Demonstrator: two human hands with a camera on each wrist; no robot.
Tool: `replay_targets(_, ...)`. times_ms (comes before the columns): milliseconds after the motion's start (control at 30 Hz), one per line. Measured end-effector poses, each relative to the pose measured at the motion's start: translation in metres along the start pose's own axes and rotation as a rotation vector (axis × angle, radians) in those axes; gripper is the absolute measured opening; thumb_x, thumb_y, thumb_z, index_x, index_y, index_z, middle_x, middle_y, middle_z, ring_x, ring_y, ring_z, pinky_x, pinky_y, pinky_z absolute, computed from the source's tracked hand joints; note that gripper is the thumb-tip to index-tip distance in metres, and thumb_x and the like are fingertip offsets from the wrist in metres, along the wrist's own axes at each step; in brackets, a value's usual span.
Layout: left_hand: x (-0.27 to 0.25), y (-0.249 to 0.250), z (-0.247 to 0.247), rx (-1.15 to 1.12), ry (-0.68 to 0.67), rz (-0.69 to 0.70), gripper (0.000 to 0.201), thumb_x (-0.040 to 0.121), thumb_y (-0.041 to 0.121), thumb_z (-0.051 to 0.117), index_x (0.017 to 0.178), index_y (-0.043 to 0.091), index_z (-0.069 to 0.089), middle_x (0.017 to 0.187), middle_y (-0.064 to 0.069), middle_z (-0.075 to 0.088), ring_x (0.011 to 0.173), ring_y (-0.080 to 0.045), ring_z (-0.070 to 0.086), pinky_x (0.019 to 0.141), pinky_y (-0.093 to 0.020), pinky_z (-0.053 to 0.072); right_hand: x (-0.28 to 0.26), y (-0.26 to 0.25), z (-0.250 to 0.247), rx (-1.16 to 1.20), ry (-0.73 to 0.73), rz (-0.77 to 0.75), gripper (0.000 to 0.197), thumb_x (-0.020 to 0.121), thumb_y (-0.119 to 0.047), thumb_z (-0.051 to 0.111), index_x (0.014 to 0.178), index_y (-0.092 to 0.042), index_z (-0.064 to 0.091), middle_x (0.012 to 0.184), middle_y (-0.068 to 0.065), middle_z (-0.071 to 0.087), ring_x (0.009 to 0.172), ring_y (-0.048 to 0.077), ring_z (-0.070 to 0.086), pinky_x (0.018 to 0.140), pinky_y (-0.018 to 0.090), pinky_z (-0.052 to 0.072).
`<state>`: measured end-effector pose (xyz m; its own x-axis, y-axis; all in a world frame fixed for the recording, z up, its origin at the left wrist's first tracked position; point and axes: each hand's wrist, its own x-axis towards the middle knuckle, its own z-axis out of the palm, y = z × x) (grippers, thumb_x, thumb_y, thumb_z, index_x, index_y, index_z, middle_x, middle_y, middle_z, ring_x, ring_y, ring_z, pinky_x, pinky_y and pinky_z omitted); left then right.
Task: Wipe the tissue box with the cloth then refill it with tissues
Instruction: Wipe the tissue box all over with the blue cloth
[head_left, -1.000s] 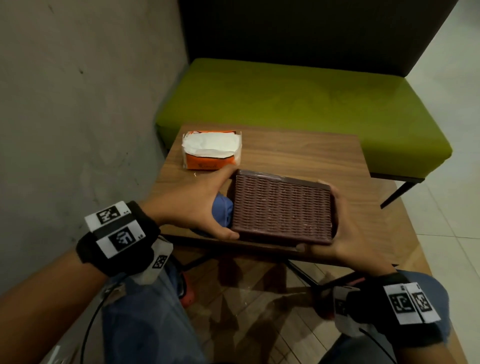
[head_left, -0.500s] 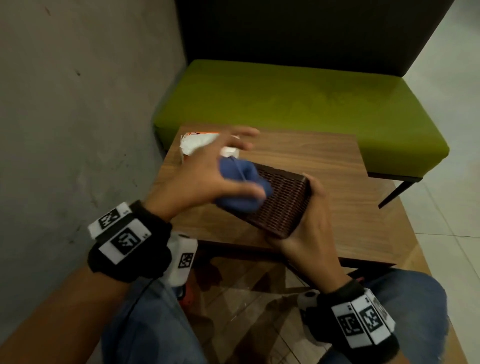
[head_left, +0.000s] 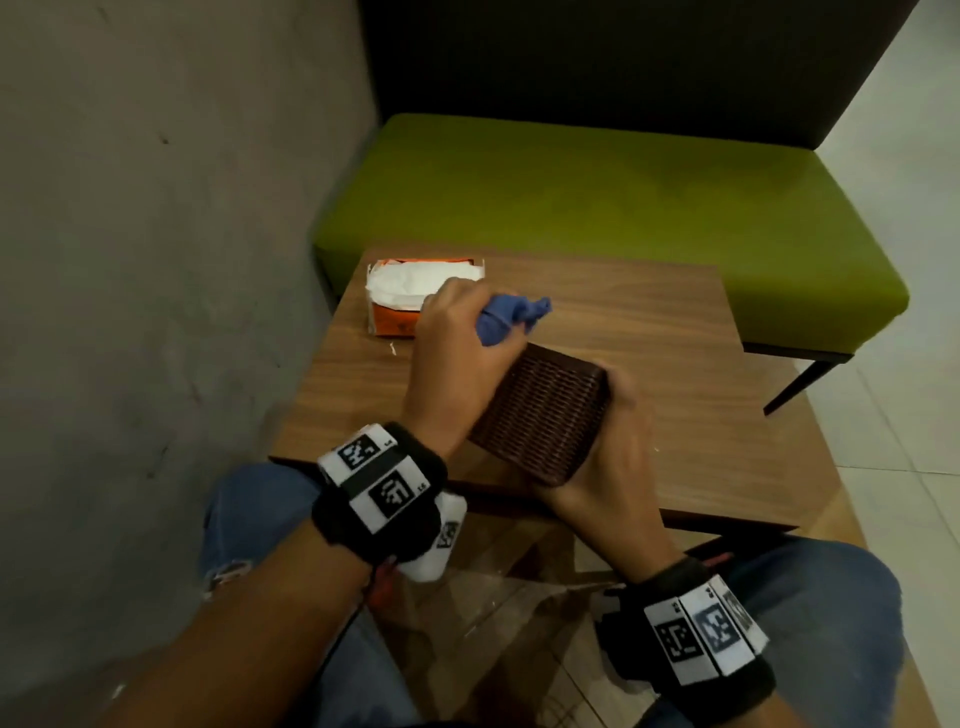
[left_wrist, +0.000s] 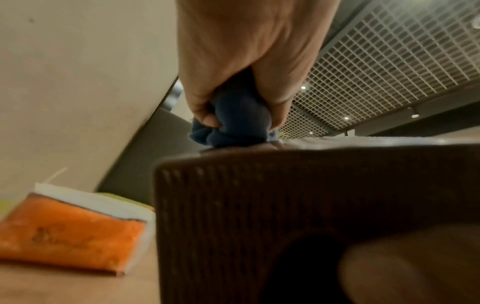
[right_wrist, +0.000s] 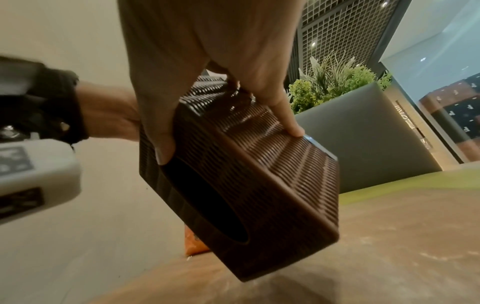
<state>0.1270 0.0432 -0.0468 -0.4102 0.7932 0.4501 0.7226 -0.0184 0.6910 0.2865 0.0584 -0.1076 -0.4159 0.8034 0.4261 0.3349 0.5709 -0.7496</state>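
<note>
Woven tissue box (head_left: 540, 415), tilted in the gripping right hand (head_left: 608, 457), may slip if the left hand (head_left: 457, 358), clenching the cloth (head_left: 506, 317), presses hard.

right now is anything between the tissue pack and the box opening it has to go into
Yes. The tissue box is held tilted above the table by the right hand, whose fingertip hooks into the opening. The left hand, gripping the blue cloth, sits between the box and the tissue pack.

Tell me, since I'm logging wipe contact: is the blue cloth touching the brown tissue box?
Touching. The left wrist view shows the blue cloth, bunched in the left hand, pressed on the brown tissue box top edge.
</note>
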Motion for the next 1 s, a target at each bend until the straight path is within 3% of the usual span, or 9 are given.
replay_targets(100,-0.026,0.021,0.003,-0.065,-0.068,0.11,0.023,0.074,0.023,0.063,0.095,0.014,0.067,0.1,-0.004,0.061,0.095,-0.021,0.054,0.083,-0.037,0.045,0.003,0.007,0.002,-0.012,-0.033,0.058,0.075,0.066,-0.032,0.081,0.124,0.002,0.048,0.117,0.01,0.055,0.106,0.025,0.055,0.091,0.041,0.045)
replay_targets(167,-0.053,0.032,0.0,-0.093,-0.2,0.301,0.028,0.074,0.015,0.071,0.102,0.012,0.068,0.108,-0.005,0.061,0.102,-0.02,0.052,0.089,-0.03,0.044,0.001,0.013,-0.001,0.029,-0.071,0.207,0.076,0.068,-0.048,0.069,0.126,-0.003,0.051,0.119,0.009,0.057,0.11,0.023,0.057,0.095,0.034,0.046)
replay_targets(233,-0.061,0.022,-0.005,-0.071,-0.264,0.407,0.03,0.076,0.016,0.072,0.105,0.01,0.067,0.113,-0.008,0.06,0.107,-0.022,0.052,0.092,-0.028,0.042,-0.002,0.016,-0.006,0.027,-0.081,0.171,0.086,0.07,-0.062,0.063,0.132,-0.006,0.045,0.127,0.008,0.051,0.118,0.022,0.052,0.101,0.021,0.037)
replay_targets(400,-0.025,-0.023,-0.013,-0.215,0.046,-0.023,0.024,0.081,0.029,0.061,0.099,0.013,0.065,0.099,-0.009,0.063,0.094,-0.016,0.059,0.079,-0.029,0.048,-0.007,-0.003,-0.018,0.041,0.07,-0.028,0.093,0.064,-0.044,0.078,0.137,-0.014,0.029,0.13,0.007,0.04,0.122,0.02,0.044,0.104,0.019,0.035)
replay_targets(533,-0.045,-0.013,-0.002,-0.255,0.21,-0.075,0.018,0.085,0.014,0.065,0.103,0.01,0.063,0.101,-0.01,0.062,0.095,-0.014,0.06,0.08,-0.019,0.047,-0.008,-0.003,-0.017,0.096,0.067,0.057,0.105,0.058,-0.048,0.08,0.139,-0.007,0.027,0.133,0.01,0.04,0.124,0.021,0.046,0.103,0.03,0.043)
replay_targets(700,-0.057,-0.016,0.001,-0.377,0.336,-0.265,0.024,0.087,0.022,0.064,0.107,0.007,0.061,0.104,-0.011,0.063,0.095,-0.018,0.063,0.08,-0.033,0.054,-0.014,-0.005,-0.006,0.134,0.045,0.152,0.112,0.051,-0.045,0.086,0.139,-0.01,0.027,0.134,0.004,0.038,0.126,0.012,0.042,0.102,0.015,0.037)
replay_targets(867,-0.075,0.003,0.003,-0.027,0.159,0.079,0.031,0.079,0.023,0.062,0.109,0.014,0.061,0.116,-0.007,0.056,0.111,-0.022,0.049,0.097,-0.016,0.035,-0.011,-0.005,0.007,0.053,0.11,0.185,0.112,0.051,-0.042,0.088,0.14,-0.014,0.026,0.131,-0.002,0.035,0.123,0.015,0.039,0.104,0.029,0.037)
replay_targets(967,-0.085,0.021,0.013,-0.042,-0.061,0.268,0.033,0.079,0.024,0.063,0.111,0.017,0.062,0.119,-0.006,0.056,0.115,-0.022,0.047,0.102,-0.018,0.031,-0.01,-0.004,0.013,0.112,0.155,0.221,0.105,0.058,-0.034,0.085,0.135,-0.045,0.013,0.132,0.0,0.037,0.12,0.021,0.043,0.104,0.044,0.041)
replay_targets(1000,-0.077,0.021,0.013,-0.043,-0.096,0.273,0.033,0.079,0.024,0.062,0.112,0.02,0.06,0.118,-0.004,0.057,0.114,-0.021,0.047,0.1,-0.019,0.032,-0.012,-0.005,0.013,0.104,0.176,0.209,0.103,0.058,-0.037,0.084,0.134,-0.044,0.014,0.131,0.0,0.037,0.12,0.021,0.043,0.103,0.044,0.041)
